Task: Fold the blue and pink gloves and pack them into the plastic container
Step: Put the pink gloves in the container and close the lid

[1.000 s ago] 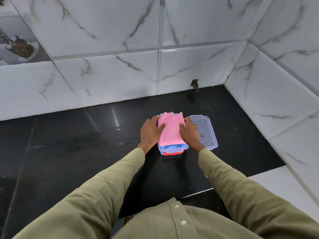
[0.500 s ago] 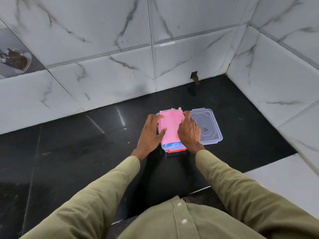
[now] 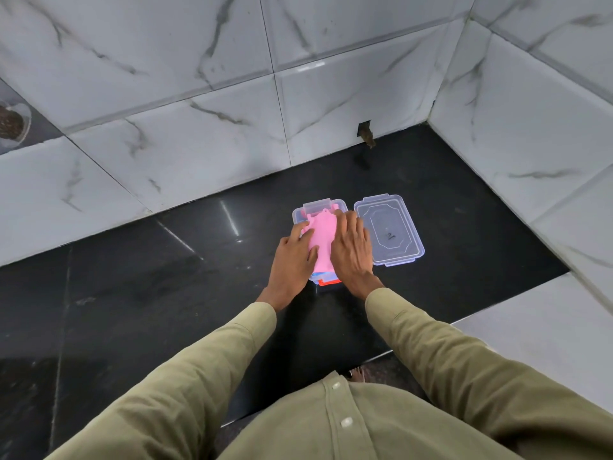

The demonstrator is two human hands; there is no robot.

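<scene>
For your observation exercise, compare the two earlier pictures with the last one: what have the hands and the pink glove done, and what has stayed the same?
The pink glove has been pressed lower, settling into the container. Both hands have flattened out: the left hand and right hand now press it with straighter fingers instead of holding its edges. The lid still lies beside the container on its right, and the blue glove still lies beneath the pink one.

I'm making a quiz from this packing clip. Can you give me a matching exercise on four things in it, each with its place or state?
Things:
1. pink glove
2. lid
3. blue glove
4. left hand

Places or states:
A. flat on the counter, right of the container
B. pressing the pink glove's left edge
C. top layer in the container, between both hands
D. only an edge showing under the pink glove

Pairs: 1-C, 2-A, 3-D, 4-B
</scene>
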